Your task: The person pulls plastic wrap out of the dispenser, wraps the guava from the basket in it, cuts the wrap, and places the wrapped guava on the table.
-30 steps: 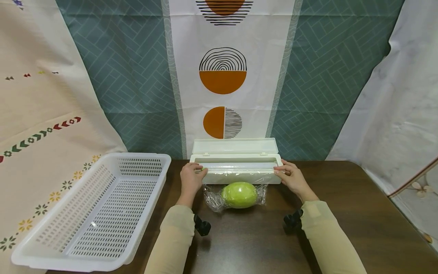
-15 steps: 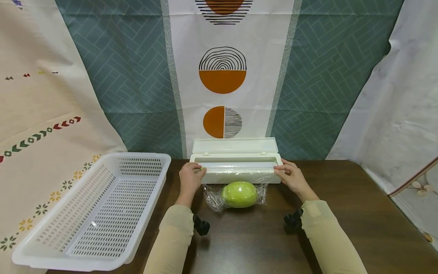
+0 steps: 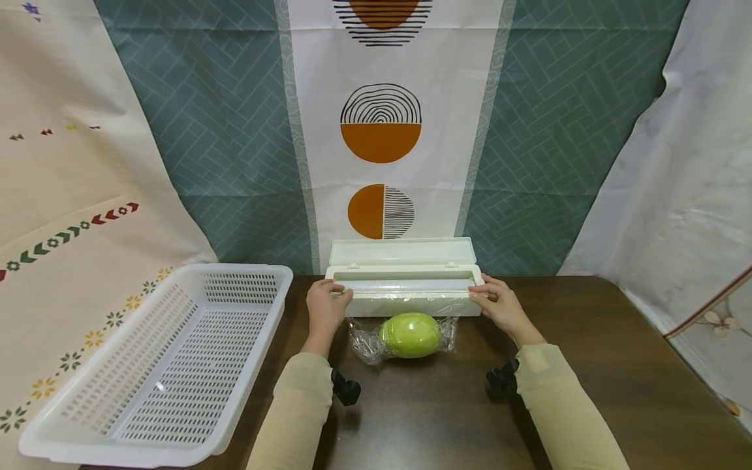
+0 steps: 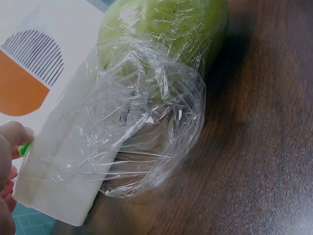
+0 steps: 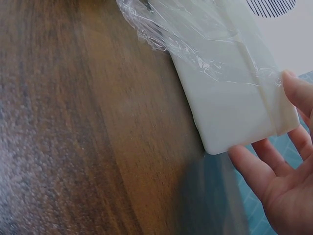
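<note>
A white cling film dispenser box (image 3: 411, 305) lies at the table's far edge, its lid (image 3: 405, 251) tipped back and a film roll (image 3: 411, 285) inside. My left hand (image 3: 325, 307) holds the box's left end, the thumb on a small green slider (image 4: 23, 149). At the other end my right hand (image 3: 499, 307) grips the corner, thumb on the top edge and fingers around the end face. Clear cling film (image 4: 146, 117) runs over the front wall to a green oval fruit (image 3: 410, 335) wrapped in it, bunching loosely at both sides.
A white slotted plastic basket (image 3: 235, 398) stands at the left on the dark wooden table (image 3: 423, 418). Patterned cloth (image 3: 382, 65) hangs right behind the box. Black wrist cameras (image 3: 346, 388) sit at the sleeve cuffs.
The left hand has shifted very slightly to the left at the box's end. The right hand, box and wrapped fruit stay in place.
</note>
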`<state>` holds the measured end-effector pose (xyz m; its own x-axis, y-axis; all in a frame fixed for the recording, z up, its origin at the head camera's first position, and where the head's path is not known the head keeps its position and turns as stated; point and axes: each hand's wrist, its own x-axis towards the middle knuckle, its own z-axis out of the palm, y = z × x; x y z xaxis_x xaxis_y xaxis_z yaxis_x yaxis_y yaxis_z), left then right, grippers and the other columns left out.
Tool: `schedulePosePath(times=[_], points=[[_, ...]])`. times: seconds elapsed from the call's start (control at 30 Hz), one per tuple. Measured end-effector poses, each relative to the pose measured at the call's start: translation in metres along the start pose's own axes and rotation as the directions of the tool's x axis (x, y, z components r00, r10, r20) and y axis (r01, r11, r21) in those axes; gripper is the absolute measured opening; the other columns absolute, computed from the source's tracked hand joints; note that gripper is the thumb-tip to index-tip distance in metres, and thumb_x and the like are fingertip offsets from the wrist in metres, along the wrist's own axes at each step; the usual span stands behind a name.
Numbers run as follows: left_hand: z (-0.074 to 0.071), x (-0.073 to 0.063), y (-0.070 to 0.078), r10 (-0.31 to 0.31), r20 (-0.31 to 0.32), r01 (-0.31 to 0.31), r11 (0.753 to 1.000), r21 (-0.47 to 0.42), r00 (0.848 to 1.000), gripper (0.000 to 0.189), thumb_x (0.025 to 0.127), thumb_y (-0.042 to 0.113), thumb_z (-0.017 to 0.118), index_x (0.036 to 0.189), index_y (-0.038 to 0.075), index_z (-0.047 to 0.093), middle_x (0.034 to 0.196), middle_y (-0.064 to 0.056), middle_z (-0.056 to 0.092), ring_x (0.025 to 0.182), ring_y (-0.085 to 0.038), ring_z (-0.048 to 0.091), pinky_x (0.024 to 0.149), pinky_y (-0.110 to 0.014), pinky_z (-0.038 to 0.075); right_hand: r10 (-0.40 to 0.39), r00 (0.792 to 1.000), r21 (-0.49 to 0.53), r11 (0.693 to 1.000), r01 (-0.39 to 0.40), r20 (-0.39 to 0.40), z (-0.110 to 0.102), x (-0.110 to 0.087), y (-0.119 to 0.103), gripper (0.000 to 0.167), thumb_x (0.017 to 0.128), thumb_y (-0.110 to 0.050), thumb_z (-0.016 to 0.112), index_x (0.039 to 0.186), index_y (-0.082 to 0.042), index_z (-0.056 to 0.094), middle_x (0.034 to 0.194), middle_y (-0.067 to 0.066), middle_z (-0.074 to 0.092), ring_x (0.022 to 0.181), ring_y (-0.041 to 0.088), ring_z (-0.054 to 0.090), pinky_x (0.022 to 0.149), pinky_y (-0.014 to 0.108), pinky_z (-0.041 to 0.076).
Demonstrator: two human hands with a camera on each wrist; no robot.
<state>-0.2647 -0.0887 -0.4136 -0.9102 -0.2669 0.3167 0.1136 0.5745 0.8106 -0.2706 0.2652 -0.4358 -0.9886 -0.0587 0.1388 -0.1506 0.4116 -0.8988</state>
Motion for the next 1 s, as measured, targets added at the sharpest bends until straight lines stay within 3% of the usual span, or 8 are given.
schedulePosePath(times=[0.3, 0.57, 0.87, 1.0], points=[[-0.0023, -0.0007, 0.0004, -0.001, -0.008, 0.001, 1.000, 0.000, 1.000, 0.022, 0.082, 0.014, 0.071, 0.093, -0.005, 0.072, 0.120, -0.020, 0.059, 0.117, -0.038, 0.049, 0.100, -0.048, 0.041, -0.002, 1.000, -0.012, 1.000, 0.002, -0.009, -0.0014, -0.0006, 0.0004, 0.043, 0.092, -0.025, 0.061, 0.120, 0.007, 0.060, 0.152, 0.019, 0.023, 0.091, 0.003, 0.054, 0.073, 0.026, 0.051], [-0.0031, 0.0003, -0.0030, 0.006, -0.024, -0.006, 1.000, 0.016, 1.000, 0.022, 0.082, 0.014, 0.071, 0.093, -0.005, 0.072, 0.116, -0.019, 0.061, 0.114, -0.038, 0.053, 0.097, -0.047, 0.045, -0.008, 1.000, -0.003, 1.000, 0.008, -0.002, -0.0010, -0.0007, 0.0014, 0.042, 0.093, -0.024, 0.061, 0.120, 0.008, 0.060, 0.152, 0.019, 0.023, 0.089, 0.002, 0.055, 0.069, 0.021, 0.049], [-0.0026, 0.0025, -0.0066, 0.031, -0.065, -0.030, 0.999, 0.019, 0.997, 0.021, 0.078, 0.011, 0.073, 0.090, -0.005, 0.072, 0.110, -0.020, 0.064, 0.109, -0.039, 0.056, 0.095, -0.046, 0.046, 0.002, 1.000, -0.018, 1.000, -0.002, -0.006, -0.0004, -0.0008, -0.0003, 0.042, 0.093, -0.025, 0.061, 0.120, 0.007, 0.060, 0.152, 0.019, 0.023, 0.107, 0.026, 0.056, 0.075, 0.028, 0.052], [-0.0041, 0.0025, -0.0063, 0.042, -0.071, -0.041, 0.999, 0.024, 0.997, 0.020, 0.078, 0.011, 0.072, 0.091, -0.005, 0.072, 0.107, -0.020, 0.065, 0.107, -0.038, 0.057, 0.092, -0.045, 0.047, 0.002, 1.000, -0.020, 1.000, -0.002, -0.010, -0.0003, -0.0003, -0.0001, 0.042, 0.093, -0.025, 0.061, 0.120, 0.007, 0.060, 0.152, 0.019, 0.024, 0.100, 0.018, 0.057, 0.072, 0.026, 0.051]])
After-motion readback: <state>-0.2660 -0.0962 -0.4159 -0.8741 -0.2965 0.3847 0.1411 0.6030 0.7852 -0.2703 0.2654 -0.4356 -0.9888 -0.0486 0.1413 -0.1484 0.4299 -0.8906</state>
